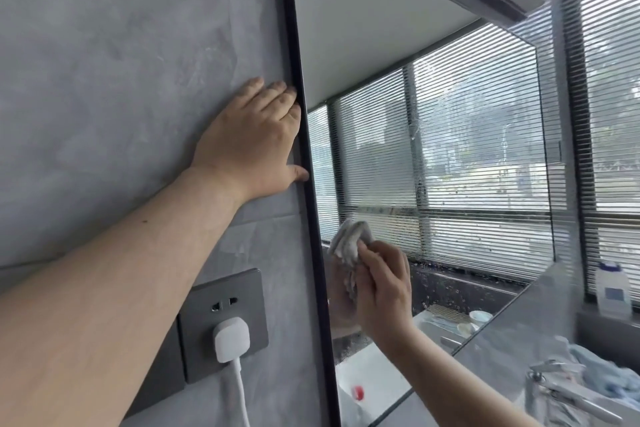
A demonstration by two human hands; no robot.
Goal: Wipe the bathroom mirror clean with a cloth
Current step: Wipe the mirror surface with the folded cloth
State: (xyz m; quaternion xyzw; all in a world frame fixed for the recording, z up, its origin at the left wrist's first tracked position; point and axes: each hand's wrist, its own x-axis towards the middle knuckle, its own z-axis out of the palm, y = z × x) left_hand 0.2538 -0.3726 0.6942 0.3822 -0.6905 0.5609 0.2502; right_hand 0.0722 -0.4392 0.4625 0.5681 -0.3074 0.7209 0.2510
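Head view: the left hand (252, 139) lies flat, grip open with fingers straight, on the grey marbled wall (104, 80), touching the left edge of the black-framed rectangular mirror (450, 149). The right hand (381, 291) has its grip curled round a crumpled white cloth (349, 239), held against the glass at lower left.

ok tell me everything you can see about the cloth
The cloth is a small pale grey-white rag, soft-looking and crumpled into folds. The right hand grips it with curled fingers and holds it against the mirror glass, low down and just right of the black frame. One bunch sticks up above the fingers; a thinner strip hangs beside the palm. Whether it is damp cannot be told.
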